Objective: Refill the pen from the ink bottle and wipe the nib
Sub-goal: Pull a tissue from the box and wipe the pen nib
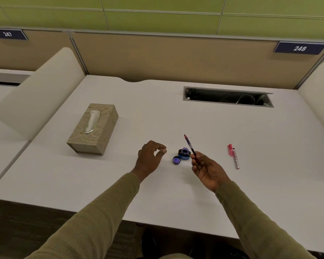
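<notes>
From the head view, my right hand [208, 170] pinches the pen [190, 145] by its lower end, nib up and tilted away, just above and beside the open bottle [184, 154]. My left hand [151, 156] hangs empty over the desk [157, 109], thumb and forefinger curled nearly together, holding nothing. I judge the filling is done or nearly so, with wiping next: I'd keep the nib raised so no drop runs, send the left hand to the tissue box [93, 128], and pull one sheet without knocking the bottle. The bottle stands uncapped with dark blue ink visible at its mouth; its cap [176, 160] lies touching it, open side up. The box shows a tissue in its slot. The pink barrel [234, 156] lies well right.
</notes>
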